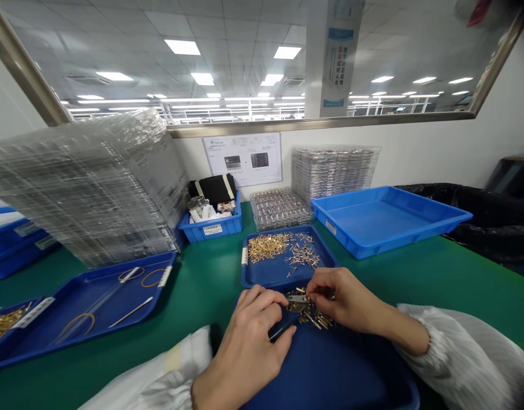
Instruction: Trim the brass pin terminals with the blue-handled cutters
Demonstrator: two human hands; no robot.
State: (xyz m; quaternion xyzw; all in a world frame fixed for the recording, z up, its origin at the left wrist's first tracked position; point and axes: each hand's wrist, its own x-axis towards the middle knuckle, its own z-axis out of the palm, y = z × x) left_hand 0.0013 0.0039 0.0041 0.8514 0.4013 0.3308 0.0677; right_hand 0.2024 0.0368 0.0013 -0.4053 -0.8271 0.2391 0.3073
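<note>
My left hand (pixel 255 336) is wrapped round pliers (pixel 296 299) with dark handles, and the metal jaws point right. At the tip of those jaws, my right hand (pixel 345 296) pinches something too small to make out. Both hands are above the near dark blue tray (pixel 330 370), where a pile of small metal pins (pixel 319 319) lies beneath the jaws. Just behind it stands another blue tray (pixel 248 277) with many gold pins (pixel 268 246) heaped at its left and scattered at its right.
Stacked clear plastic trays (pixel 95 188) rise at the left, more (pixel 334 171) at the back. A blue bin (pixel 217 228) holds supplies. A large light blue tray (pixel 390 216) is at the right. A left tray (pixel 103 290) holds rubber bands and a swab (pixel 131 311).
</note>
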